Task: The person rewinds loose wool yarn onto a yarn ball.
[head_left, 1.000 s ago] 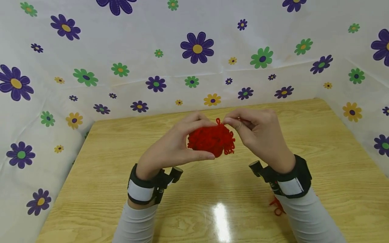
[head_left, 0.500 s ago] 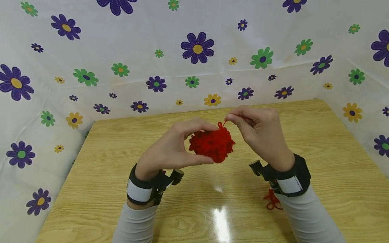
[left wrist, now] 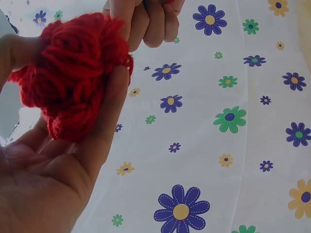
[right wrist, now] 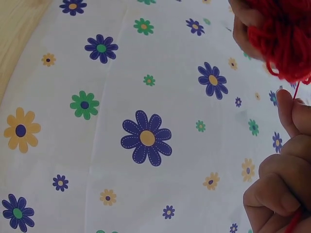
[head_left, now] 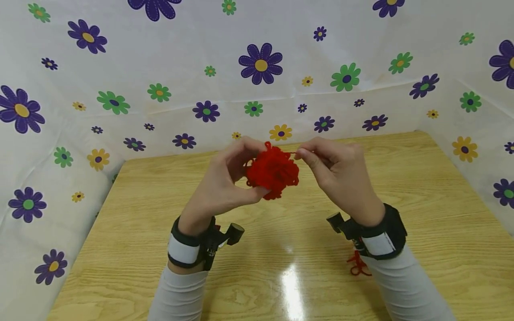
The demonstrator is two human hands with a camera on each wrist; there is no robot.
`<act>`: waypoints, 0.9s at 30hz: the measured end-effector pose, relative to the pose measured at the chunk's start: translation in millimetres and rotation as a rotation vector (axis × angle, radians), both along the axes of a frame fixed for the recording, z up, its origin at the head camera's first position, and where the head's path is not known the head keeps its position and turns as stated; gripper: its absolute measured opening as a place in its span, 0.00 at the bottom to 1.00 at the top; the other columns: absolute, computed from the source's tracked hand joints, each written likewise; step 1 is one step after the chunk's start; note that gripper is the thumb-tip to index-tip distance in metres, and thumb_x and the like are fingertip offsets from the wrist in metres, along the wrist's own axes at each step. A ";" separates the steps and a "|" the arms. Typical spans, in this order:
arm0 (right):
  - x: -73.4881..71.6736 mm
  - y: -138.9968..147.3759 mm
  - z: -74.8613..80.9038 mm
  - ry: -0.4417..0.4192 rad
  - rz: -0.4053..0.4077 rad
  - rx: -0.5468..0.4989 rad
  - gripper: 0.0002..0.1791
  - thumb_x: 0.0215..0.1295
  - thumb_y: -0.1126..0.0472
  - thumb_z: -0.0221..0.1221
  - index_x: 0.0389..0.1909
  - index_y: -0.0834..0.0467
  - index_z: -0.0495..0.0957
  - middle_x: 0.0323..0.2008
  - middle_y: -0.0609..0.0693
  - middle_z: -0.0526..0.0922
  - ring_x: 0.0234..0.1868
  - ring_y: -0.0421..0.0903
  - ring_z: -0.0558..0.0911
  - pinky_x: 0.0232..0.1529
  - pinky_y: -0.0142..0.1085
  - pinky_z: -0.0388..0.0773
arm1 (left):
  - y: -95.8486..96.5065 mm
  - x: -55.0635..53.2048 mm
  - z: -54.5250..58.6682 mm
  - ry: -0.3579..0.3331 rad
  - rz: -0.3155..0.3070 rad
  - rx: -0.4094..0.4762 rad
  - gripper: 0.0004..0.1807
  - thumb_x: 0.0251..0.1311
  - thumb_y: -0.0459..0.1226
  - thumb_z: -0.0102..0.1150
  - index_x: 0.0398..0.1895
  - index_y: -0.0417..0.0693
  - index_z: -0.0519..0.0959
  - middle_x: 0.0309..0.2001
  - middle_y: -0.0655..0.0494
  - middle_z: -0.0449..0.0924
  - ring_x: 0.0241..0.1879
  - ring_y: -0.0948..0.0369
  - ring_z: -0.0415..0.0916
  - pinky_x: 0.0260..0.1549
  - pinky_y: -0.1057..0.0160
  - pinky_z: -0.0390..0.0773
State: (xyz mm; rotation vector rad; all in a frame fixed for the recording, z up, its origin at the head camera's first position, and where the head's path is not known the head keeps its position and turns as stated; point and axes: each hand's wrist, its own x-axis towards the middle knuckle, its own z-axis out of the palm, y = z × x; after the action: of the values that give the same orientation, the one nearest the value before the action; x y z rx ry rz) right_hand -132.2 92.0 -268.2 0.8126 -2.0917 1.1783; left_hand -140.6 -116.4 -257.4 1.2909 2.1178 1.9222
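While the left hand point(head_left: 221, 185) grips the fluffy, looped red yarn ball point(head_left: 274, 171) above the glossy wood-grain counter point(head_left: 140, 223) in the head view, the right hand point(head_left: 341, 178) pinches its thin red strand point(head_left: 290, 153); tugging hard could knot those loose loops point(head_left: 268, 145). Left wrist: soft, thick coils point(left wrist: 73, 63) between curled fingers point(left wrist: 111, 114). Right wrist: strand straight.

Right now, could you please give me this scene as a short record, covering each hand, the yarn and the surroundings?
Left hand: holds the red yarn bundle between thumb and fingers
Right hand: pinches a red strand running from the bundle
Bundle position: held above the wooden table
Bundle shape: rounded, loops sticking out
On the table: loose red yarn, beside the right sleeve
Backdrop: white cloth with purple, green and yellow flowers
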 end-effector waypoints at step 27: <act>-6.9 -17.9 -31.9 0.018 0.036 0.338 0.06 0.63 0.57 0.51 0.32 0.53 0.75 0.15 0.39 0.66 0.13 0.34 0.61 0.12 0.28 0.57 | 7.0 -9.4 -5.1 0.121 0.307 0.229 0.26 0.44 0.19 0.59 0.51 0.29 0.66 0.47 0.44 0.73 0.45 0.49 0.72 0.39 0.52 0.75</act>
State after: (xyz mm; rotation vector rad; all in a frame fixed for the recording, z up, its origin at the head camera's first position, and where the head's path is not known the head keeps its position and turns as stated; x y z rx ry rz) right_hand -139.1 74.1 -300.1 1.0112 -2.3041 0.8404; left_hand -149.9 -109.5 -262.5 1.2007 2.3294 2.3221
